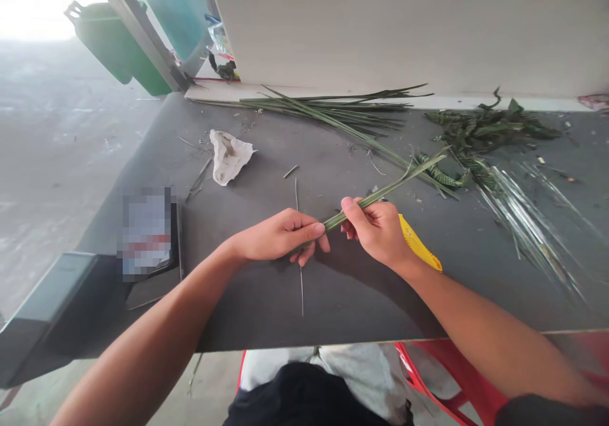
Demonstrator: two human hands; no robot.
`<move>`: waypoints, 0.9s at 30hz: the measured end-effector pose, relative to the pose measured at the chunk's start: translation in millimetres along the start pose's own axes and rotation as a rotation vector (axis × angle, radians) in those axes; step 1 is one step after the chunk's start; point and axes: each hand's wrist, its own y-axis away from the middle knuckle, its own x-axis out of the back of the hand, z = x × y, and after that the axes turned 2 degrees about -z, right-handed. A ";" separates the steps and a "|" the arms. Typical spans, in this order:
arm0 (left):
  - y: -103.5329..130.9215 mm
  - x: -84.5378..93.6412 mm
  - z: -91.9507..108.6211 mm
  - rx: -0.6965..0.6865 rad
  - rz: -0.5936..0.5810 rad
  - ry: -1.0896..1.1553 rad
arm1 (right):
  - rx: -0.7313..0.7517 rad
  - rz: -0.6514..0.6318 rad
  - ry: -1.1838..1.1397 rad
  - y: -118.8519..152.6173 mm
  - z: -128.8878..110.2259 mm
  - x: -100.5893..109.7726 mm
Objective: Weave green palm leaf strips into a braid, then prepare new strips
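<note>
A bundle of long green leaf strips [397, 185] runs slantwise through both hands, its tips pointing up and right. My left hand [297, 234] is closed round the lower end, thumb on top. Further along the same strips, my right hand [373, 226] pinches them between thumb and fingers. Beneath my left hand a thin wire [301, 292] lies on the grey table [247, 312]. Partly behind my right wrist is a yellow object [421, 245]. A short cut piece of leaf [290, 171] lies beyond my left hand.
More long leaves [333, 112] lie along the table's back edge, by a pale panel [409, 26]. At right are braided green leaves [490, 124] and clear plastic sleeves [537, 223]. Crumpled white paper [229, 157] and a dark-edged, blurred-out item [147, 235] sit at left.
</note>
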 end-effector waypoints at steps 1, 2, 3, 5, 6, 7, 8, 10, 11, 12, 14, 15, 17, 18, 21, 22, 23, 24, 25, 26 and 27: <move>0.2 0.1 0.7 -0.006 0.006 -0.017 | 0.007 0.015 0.018 -0.5 -0.1 0.6; 0.3 0.2 1.5 -0.013 0.018 -0.040 | 0.015 0.030 0.042 -1.2 -0.4 1.1; 0.3 0.4 2.3 -0.016 0.033 -0.064 | 0.029 0.046 0.076 -1.9 -1.1 1.6; -0.2 0.3 2.9 -0.005 0.055 -0.100 | 0.084 0.069 0.181 -3.3 -2.6 2.5; -0.7 0.1 2.5 0.010 0.064 -0.104 | 0.121 0.073 0.241 -4.0 -3.1 2.8; -1.2 -0.2 1.7 0.027 0.073 -0.098 | 0.154 0.076 0.290 -4.6 -3.3 3.2; -1.7 -0.5 0.6 0.041 0.081 -0.083 | 0.170 0.085 0.320 -5.1 -3.1 3.7; -2.4 -0.7 -1.5 0.054 0.084 -0.044 | 0.142 0.114 0.309 -6.2 -1.5 5.0; -2.4 -0.6 -2.3 0.051 0.078 -0.030 | 0.111 0.132 0.278 -6.7 -0.3 5.8; -2.1 -0.2 -2.6 0.044 0.070 -0.024 | 0.078 0.149 0.237 -7.2 0.9 6.7; -1.3 0.9 -2.2 0.025 0.053 -0.030 | 0.027 0.173 0.140 -8.2 2.5 8.2; -0.7 1.5 -1.6 0.017 0.049 -0.037 | 0.013 0.183 0.099 -8.6 2.9 8.7; 0.4 2.7 -0.2 0.010 0.047 -0.052 | 0.006 0.198 0.076 -9.0 2.9 9.1; 0.9 3.1 0.3 0.013 0.043 -0.056 | 0.012 0.198 0.097 -8.9 2.6 9.1; 2.3 3.4 1.1 0.034 0.009 -0.035 | 0.063 0.177 0.219 -8.2 2.0 9.0; 2.7 3.4 1.3 0.040 -0.008 -0.019 | 0.079 0.180 0.244 -8.0 2.0 9.1; 3.1 3.3 1.4 0.042 -0.019 -0.002 | 0.091 0.191 0.259 -8.0 2.2 9.3; 3.3 3.1 1.7 0.044 -0.023 0.009 | 0.099 0.210 0.266 -8.1 2.5 9.6; 3.3 2.9 1.8 0.044 -0.016 0.015 | 0.105 0.234 0.271 -8.4 2.7 9.9; 3.1 2.7 1.9 0.045 0.000 0.014 | 0.112 0.252 0.281 -8.7 3.0 10.2; 2.5 2.5 1.7 0.048 0.020 0.010 | 0.123 0.261 0.298 -9.1 3.2 10.3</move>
